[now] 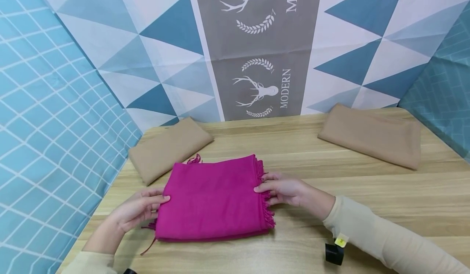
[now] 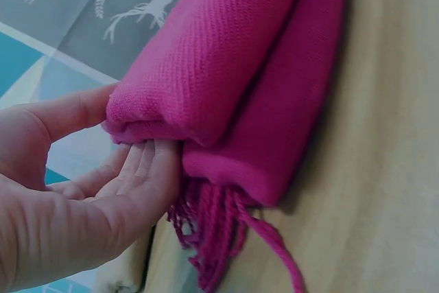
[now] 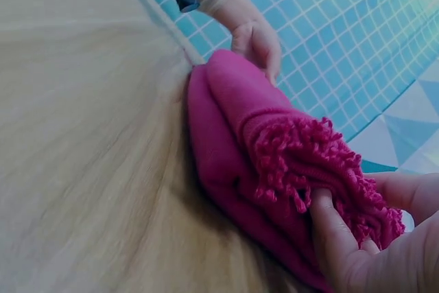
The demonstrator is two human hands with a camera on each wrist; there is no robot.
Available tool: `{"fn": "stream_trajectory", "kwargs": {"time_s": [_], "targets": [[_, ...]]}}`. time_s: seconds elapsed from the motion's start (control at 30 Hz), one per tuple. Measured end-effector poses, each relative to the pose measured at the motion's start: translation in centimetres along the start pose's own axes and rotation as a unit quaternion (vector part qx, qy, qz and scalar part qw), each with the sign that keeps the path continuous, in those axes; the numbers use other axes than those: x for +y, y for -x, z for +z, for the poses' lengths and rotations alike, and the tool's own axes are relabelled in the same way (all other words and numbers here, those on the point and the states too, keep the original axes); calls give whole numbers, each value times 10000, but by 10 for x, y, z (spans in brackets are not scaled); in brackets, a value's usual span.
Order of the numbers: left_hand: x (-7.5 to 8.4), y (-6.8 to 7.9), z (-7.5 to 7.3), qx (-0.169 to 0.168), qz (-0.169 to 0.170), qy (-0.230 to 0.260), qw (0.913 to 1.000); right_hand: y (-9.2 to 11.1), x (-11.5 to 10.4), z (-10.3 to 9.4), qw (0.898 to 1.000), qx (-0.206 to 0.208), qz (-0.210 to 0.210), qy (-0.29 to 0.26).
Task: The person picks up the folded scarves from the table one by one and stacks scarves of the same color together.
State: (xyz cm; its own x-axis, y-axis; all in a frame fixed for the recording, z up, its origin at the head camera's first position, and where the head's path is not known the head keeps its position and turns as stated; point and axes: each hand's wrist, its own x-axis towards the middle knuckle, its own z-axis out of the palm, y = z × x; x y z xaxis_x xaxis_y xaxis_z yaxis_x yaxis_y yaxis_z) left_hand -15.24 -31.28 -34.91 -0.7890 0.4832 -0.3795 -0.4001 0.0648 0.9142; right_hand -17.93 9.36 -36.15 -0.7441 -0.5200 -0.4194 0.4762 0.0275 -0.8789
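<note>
Near the left edge of the surface (image 1: 367,180), the left hand (image 1: 137,209) is pinching, its thumb lying above its fingers, its bare left wrist (image 1: 111,230) slanting in from the near side. The right hand (image 1: 288,190) is facing it, also pinching, its sleeved right forearm (image 1: 385,229) extending from the near right.

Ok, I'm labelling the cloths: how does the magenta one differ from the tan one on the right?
The magenta cloth is fringed; the tan cloth looks plain-edged. The left hand and right hand hold the magenta cloth, while the tan cloth lies untouched. Both are folded.
</note>
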Motion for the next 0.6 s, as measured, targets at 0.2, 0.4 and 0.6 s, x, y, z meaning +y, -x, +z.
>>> {"fn": "stream_trajectory", "kwargs": {"time_s": [0.2,0.4,0.6], "targets": [[-8,-6,2,367,-124,-458,9982,-2,6,-3,9992,243,-32,306],[-12,-9,3,581,-345,-883,9938,-7,8,-4,9981,327,73,523],[-11,-10,-2,333,-394,-752,9958,-8,7,-4,9971,419,122,627]]}}
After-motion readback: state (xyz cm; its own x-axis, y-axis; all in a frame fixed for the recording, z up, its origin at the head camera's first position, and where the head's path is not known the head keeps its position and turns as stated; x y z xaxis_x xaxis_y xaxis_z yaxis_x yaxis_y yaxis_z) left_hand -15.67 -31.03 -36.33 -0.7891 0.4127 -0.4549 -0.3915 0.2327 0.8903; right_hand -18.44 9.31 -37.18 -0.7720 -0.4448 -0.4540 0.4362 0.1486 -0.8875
